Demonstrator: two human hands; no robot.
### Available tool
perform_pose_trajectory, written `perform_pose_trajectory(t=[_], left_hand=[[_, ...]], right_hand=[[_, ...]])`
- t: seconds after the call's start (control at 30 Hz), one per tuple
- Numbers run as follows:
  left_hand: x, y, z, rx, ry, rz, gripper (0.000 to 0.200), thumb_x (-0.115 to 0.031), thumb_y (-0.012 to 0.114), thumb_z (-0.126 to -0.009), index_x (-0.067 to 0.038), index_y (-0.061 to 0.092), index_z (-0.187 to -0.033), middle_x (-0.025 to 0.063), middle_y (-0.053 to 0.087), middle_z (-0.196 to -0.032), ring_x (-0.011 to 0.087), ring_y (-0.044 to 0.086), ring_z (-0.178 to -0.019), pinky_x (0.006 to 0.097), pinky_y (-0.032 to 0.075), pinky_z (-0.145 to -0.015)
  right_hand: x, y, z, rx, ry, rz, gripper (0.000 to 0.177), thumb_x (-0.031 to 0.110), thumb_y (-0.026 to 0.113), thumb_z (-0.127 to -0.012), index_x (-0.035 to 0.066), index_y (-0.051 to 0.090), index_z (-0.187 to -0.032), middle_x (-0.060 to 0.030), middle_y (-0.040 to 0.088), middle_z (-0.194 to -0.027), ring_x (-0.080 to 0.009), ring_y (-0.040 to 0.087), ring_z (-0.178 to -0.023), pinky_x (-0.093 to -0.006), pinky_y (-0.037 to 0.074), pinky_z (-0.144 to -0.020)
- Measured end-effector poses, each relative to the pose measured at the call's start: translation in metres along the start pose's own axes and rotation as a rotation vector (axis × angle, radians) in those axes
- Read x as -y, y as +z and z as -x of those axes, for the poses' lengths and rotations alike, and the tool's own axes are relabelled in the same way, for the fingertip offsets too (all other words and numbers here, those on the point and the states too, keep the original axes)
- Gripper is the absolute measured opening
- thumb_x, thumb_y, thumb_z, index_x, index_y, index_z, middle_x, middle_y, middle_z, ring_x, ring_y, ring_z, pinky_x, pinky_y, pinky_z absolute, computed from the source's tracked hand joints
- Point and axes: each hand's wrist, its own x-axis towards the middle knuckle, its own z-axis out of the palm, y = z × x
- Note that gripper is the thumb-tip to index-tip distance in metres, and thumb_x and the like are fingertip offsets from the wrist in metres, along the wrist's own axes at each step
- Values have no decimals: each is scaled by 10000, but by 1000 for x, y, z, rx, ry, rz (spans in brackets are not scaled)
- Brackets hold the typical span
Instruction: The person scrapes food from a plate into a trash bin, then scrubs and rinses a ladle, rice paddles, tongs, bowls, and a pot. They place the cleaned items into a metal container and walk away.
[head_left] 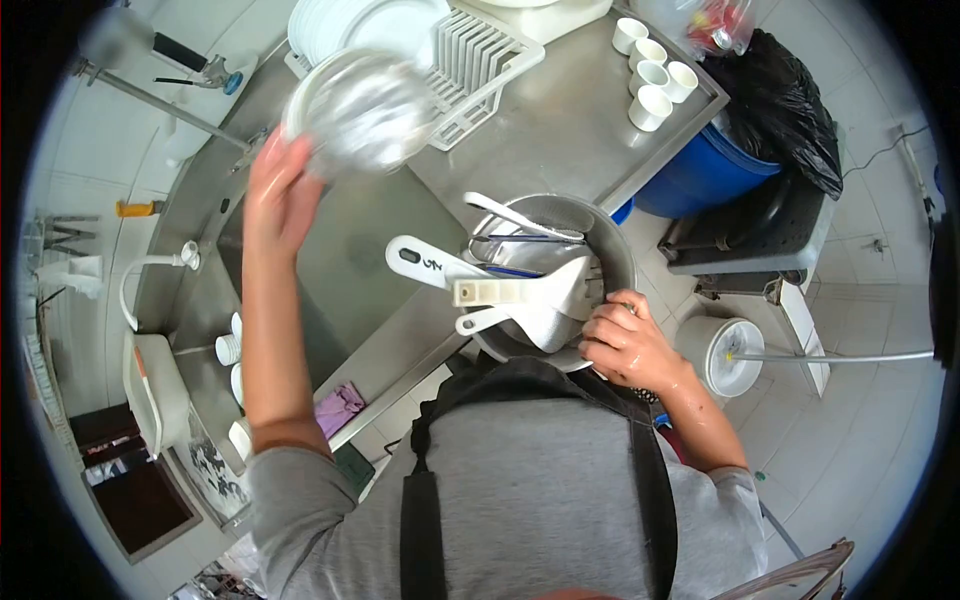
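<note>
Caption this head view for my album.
Left hand holds a bowl near the dish rack; right hand grips a utensil-filled pot.

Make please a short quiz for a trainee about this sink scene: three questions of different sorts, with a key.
1. True or false: the right hand grips the rim of the metal pot full of utensils.
2. What colour is the bin beside the counter?
3. The left hand holds: A) a round bowl; B) a sponge; C) a knife.
Key: 1 true; 2 blue; 3 A.
</note>
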Motion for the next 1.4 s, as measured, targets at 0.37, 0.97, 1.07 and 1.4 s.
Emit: perform_pose_trajectory(t=[0.37,0.97,1.07,1.4], left_hand=[[13,-61,158,-549,196,407,494,-163,531,-929,30,359,-1350,142,436,-1373,273,406,-1281,459,300,-1098],[41,132,104,614,31,-1057,375,-136,721,-714,-77,603,-1066,69,592,-1028,262,542,-993,378,421,-851],[90,131,135,596,200,-1238,270,-182,681,-704,-96,608,-949,24,599,-919,213,551,-950,346,411,-832],[137,104,190,316,680,-1266,67,-174,564,-698,-126,522,-717,-4,491,-708,170,505,-759,308,398,-768]], right_hand=[[-19,5,-18,-149,-52,3,226,205,738,-672,135,617,-850,-14,557,-946,-199,519,-1008,-476,342,-1011],[-10,24,-19,-441,49,-91,226,237,770,-659,183,659,-847,-33,534,-1068,-253,441,-1046,-451,335,-932],[-30,36,-12,-427,85,-208,244,220,754,-689,136,645,-891,-84,528,-1117,-281,439,-1079,-446,309,-948],[-26,13,-30,142,1102,-973,525,99,611,-798,4,400,-1269,-91,557,-996,-175,596,-803,-282,501,-663]])
